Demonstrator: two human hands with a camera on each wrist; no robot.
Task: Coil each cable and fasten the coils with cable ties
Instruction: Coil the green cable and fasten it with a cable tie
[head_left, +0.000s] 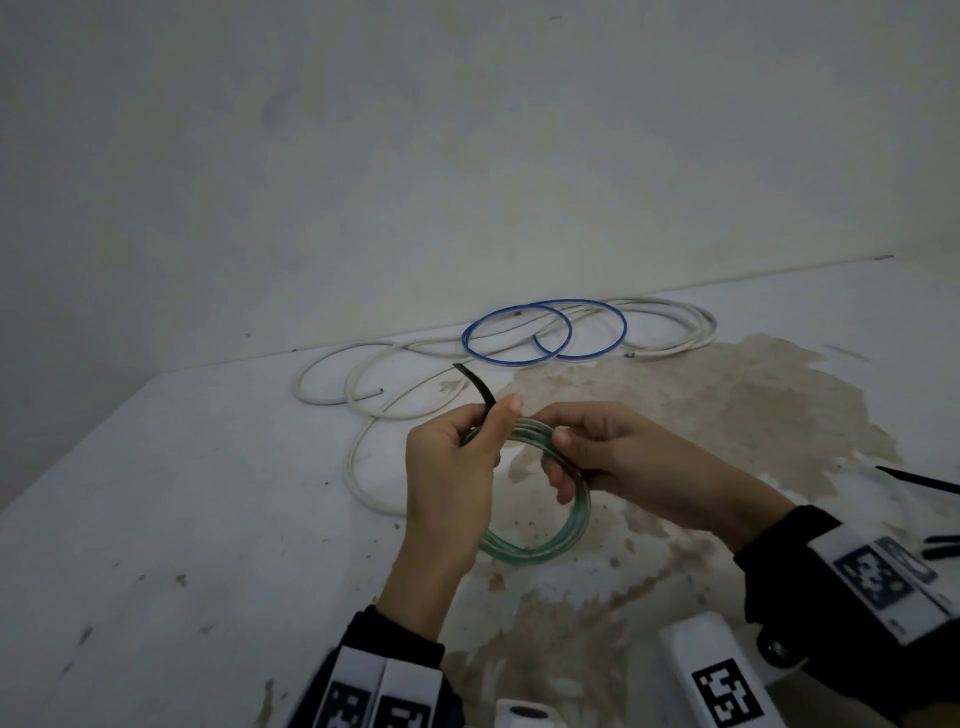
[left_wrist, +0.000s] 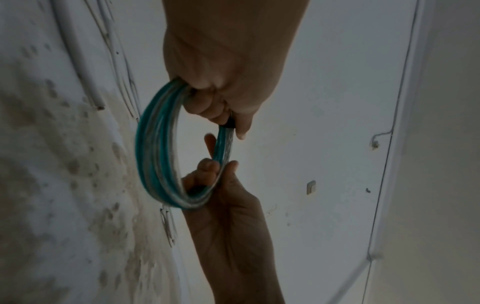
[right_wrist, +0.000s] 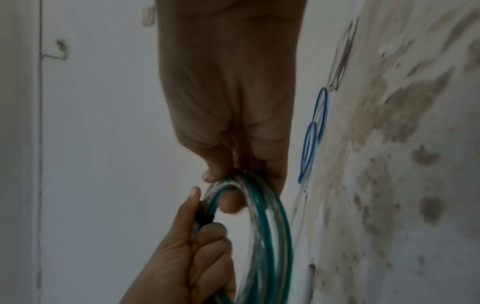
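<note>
The green coil (head_left: 540, 499) is held up off the worktop (head_left: 182, 493), between the two hands, most likely so a tie can pass right round the bundled turns without the surface getting in the way.

The left hand (head_left: 452, 478) grips the coil's left side with curled fingers, and its thumb presses a black tie (head_left: 475, 384) against the turns. The tie's free end sticks up and away from the coil, toward the wall. The left wrist view shows a dark band across the strands just under the thumb, so the tie seems to be wrapped there already; whether it is locked I cannot tell.

The right hand (head_left: 597, 452) pinches the top right of the coil, fingers curled round the strands. This grip probably keeps the turns stacked so they do not spring apart while the tie is worked.

Beyond the coil, toward the wall, the blue cable (head_left: 545, 332) lies in two loose loops on the worktop, overlapping the white cable (head_left: 363, 395), which sprawls wider on both sides. Neither looks tied, so they appear to be waiting their turn.

To the right of the coil, near the worktop's edge, lie spare ties (head_left: 919, 480), within reach of the right hand for the coils to come.
</note>
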